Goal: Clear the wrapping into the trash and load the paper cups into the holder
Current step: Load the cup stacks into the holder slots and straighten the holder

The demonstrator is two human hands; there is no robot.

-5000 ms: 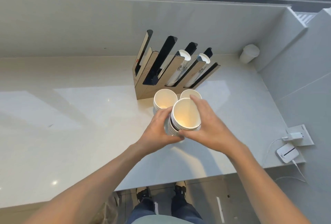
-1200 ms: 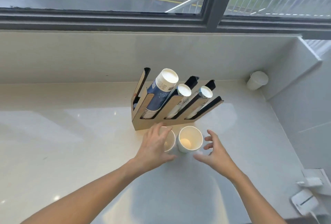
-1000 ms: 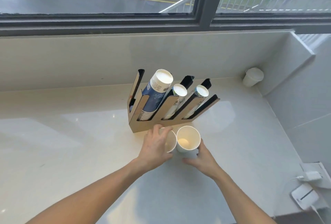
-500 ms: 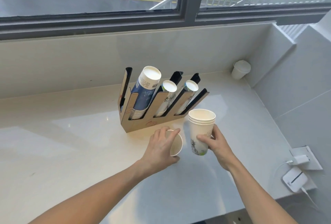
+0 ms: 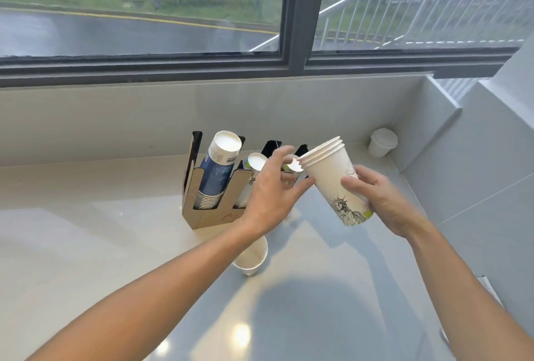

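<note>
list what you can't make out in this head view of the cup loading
- Cup on the counter: the left forearm hides most of its rim.
- Holder: its right-hand slots sit behind the left hand and the held cup stack.
- Held stack's base: wrapped by the right hand.
- Trash and wrapping: not in view.

Looks like an office pantry: pale stone counter [image 5: 86,245], slotted cup holder [image 5: 202,213] stocked with paper cups, far window [image 5: 144,14] onto a road.

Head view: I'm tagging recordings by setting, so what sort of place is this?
Probably an office pantry or drinks corner: a pale stone counter under a street-facing window, with a cardboard cup holder stocked with paper cup stacks.
</note>
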